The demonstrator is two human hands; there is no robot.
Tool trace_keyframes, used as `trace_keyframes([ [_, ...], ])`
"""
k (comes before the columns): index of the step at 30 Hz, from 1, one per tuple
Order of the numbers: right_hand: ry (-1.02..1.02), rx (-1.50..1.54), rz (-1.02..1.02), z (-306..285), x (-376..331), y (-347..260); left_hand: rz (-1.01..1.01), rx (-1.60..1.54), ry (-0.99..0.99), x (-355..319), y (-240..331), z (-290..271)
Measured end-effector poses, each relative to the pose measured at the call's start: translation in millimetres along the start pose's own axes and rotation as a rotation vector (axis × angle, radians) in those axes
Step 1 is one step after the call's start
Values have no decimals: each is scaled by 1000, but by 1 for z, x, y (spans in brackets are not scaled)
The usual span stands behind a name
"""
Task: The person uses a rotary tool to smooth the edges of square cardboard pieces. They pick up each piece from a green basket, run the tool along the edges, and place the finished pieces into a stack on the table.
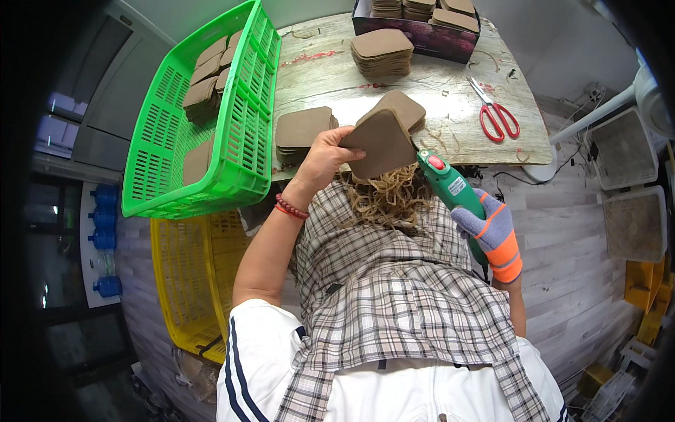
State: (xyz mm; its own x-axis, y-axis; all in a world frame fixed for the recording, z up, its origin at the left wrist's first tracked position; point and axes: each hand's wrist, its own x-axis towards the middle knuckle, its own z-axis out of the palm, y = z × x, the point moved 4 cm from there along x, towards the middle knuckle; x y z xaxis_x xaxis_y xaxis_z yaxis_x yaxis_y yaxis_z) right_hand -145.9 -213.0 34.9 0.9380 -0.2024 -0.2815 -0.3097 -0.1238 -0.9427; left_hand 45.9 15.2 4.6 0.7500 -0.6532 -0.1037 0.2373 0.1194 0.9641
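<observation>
You grip the brown rounded-square leather piece [380, 143] by its left edge in your bare left hand [325, 159], raised over your lap just in front of the worktop [450, 105], while your gloved right hand [492, 232] is closed around the green handheld trimming tool [450, 184]. Keep the tool tip on the piece's lower right edge, thumb well back. The tilted green plastic basket [232, 141] crowds your left; right of the red scissors [498, 116] there is freer room.

A basket [239, 133] is sitting at the table's [450, 105] left end, holding stacked pads [204, 88]. More stacks [382, 51] are lying toward the table's far side before a box [422, 35]. Scissors [497, 112] are lying to the right. Another basket [190, 281] is standing below.
</observation>
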Motion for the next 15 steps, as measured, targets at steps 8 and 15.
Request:
trace_keyframes([
  [8,19,11,-51,7,3,-1,-211,-19,-30,-13,-30,13],
  [15,-30,21,-2,8,4,1,-171,212,-104,-13,-6,7],
])
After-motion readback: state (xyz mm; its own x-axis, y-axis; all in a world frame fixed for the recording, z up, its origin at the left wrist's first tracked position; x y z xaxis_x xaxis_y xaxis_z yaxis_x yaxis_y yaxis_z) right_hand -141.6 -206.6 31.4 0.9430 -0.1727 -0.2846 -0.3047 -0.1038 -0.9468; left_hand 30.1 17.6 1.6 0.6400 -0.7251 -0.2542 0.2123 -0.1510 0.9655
